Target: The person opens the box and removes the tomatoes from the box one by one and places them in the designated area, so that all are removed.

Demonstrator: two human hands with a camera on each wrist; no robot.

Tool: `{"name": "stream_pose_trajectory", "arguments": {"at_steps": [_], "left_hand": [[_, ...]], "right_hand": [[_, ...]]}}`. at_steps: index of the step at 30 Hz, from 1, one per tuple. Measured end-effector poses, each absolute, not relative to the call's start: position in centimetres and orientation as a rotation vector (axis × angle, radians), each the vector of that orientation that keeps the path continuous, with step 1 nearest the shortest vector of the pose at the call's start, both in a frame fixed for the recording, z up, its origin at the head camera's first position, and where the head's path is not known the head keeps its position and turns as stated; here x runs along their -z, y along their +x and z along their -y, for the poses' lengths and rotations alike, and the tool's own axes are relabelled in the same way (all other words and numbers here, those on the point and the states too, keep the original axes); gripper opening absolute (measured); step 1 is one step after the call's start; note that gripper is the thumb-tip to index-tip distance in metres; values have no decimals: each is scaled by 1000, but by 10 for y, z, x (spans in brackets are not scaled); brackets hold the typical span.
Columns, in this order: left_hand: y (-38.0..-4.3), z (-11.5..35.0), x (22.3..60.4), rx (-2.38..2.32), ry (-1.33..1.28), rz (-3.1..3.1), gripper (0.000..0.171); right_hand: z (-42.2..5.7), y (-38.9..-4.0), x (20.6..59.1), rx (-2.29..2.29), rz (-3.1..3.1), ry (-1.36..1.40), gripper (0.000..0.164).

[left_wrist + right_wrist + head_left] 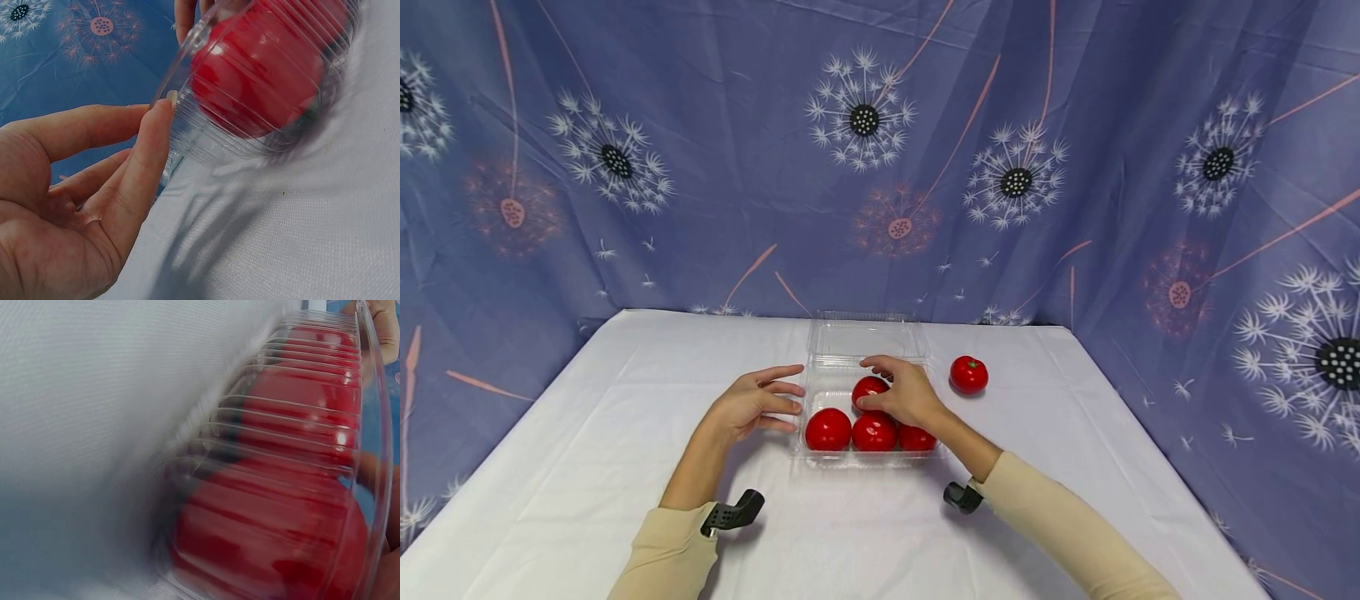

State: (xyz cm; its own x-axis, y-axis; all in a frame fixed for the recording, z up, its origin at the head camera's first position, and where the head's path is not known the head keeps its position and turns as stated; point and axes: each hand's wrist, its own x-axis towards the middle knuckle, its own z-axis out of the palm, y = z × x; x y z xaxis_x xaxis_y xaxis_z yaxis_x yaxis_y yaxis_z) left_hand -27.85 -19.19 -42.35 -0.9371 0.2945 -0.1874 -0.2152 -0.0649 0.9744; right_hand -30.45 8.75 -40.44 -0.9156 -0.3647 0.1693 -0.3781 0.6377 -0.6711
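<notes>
A clear plastic clamshell box (838,461) with its lid (868,337) folded back holds several red tomatoes. Three line its front row: a left tomato (828,430), a middle tomato (875,432) and a right one (916,438) partly under my right wrist. Behind them, my right hand (910,396) holds another tomato (867,387), thumb on its near side and fingers reaching over the far side. My left hand (752,404) is at the box's left side, fingers extended; in the left wrist view the thumb (164,119) meets the clear rim.
One more tomato (968,375), green stem end up, stands on the white tablecloth (1037,433) right of the box. A blue dandelion-print curtain (737,167) surrounds the table's back and sides.
</notes>
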Motion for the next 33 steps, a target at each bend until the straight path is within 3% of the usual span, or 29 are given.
{"name": "stream_pose_trajectory", "arguments": {"at_steps": [33], "left_hand": [[-276, 192, 420, -2079, 98, -1853, 80]], "right_hand": [[-85, -305, 405, -958, 2879, 677, 55]]}}
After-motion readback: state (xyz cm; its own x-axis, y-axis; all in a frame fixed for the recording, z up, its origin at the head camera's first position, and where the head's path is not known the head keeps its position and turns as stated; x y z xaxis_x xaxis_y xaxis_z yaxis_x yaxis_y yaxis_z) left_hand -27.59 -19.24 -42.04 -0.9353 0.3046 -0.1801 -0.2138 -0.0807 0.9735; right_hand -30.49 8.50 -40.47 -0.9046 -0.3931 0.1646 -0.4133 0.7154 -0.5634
